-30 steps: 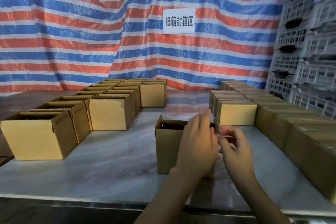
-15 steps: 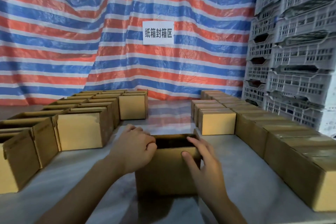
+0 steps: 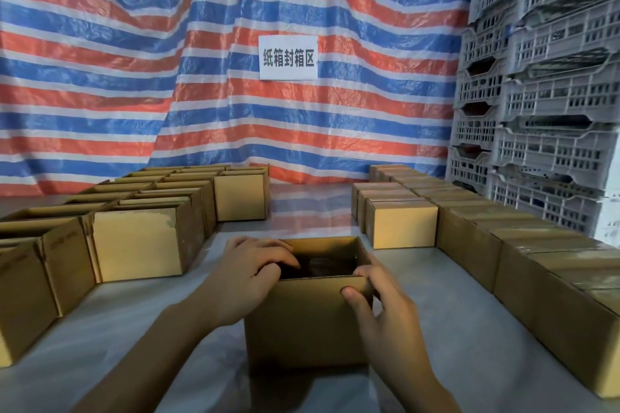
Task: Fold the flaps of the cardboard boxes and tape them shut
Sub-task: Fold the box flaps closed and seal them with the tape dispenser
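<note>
The open box (image 3: 308, 322) stands on the table (image 3: 436, 278). My left hand (image 3: 248, 275) is curled over its left rim, fingers dipping inside, and my right hand (image 3: 379, 308) pinches its near right corner. Unsealed boxes (image 3: 137, 245) sit left of it, closed boxes (image 3: 401, 226) right. Folding the top in unevenly could skid this light box or trap my fingers.

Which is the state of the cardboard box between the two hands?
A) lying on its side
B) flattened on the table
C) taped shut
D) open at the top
D: the cardboard box shows its dark inside, and the left hand and right hand hold its top edges.
</note>
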